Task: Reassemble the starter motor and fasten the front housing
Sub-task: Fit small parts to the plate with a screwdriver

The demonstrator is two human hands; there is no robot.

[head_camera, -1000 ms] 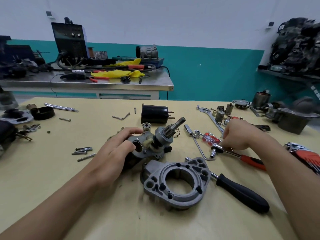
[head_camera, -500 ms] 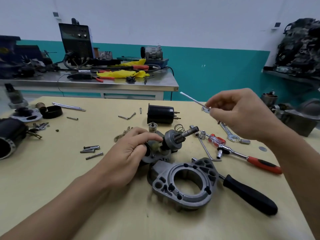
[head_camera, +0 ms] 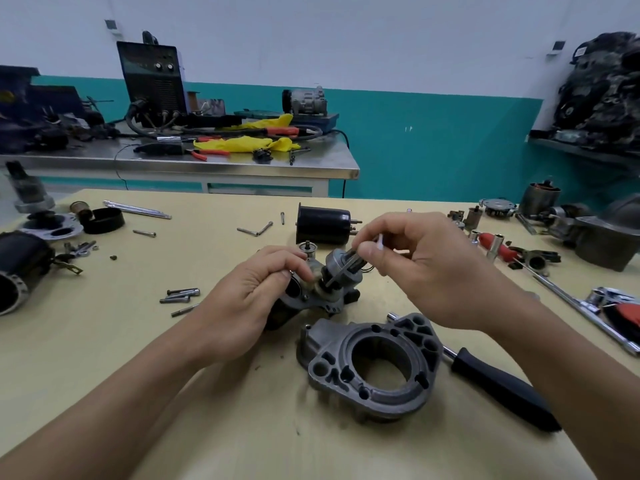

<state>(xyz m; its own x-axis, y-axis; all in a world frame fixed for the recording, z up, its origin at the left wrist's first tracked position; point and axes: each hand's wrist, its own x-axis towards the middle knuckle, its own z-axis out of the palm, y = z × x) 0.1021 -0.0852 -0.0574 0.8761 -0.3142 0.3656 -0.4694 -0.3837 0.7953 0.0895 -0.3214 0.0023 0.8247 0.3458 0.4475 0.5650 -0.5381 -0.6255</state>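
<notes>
On the table (head_camera: 194,358), left hand (head_camera: 249,299) grips the starter motor (head_camera: 322,300); right hand (head_camera: 429,271) pinches a thin tool (head_camera: 343,268).

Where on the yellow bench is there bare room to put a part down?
Free: near edge between left forearm and front housing; near-left stretch below the loose bolts. Crowded: the middle, where the left hand grips the starter motor and the right hand pinches a thin rod; the right side, littered with sockets.

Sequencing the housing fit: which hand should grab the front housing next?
Right, likely. The right hand is nearest the front housing but pinches a thin rod, so that goes first; the left hand grips the starter motor, steadying it.
</notes>
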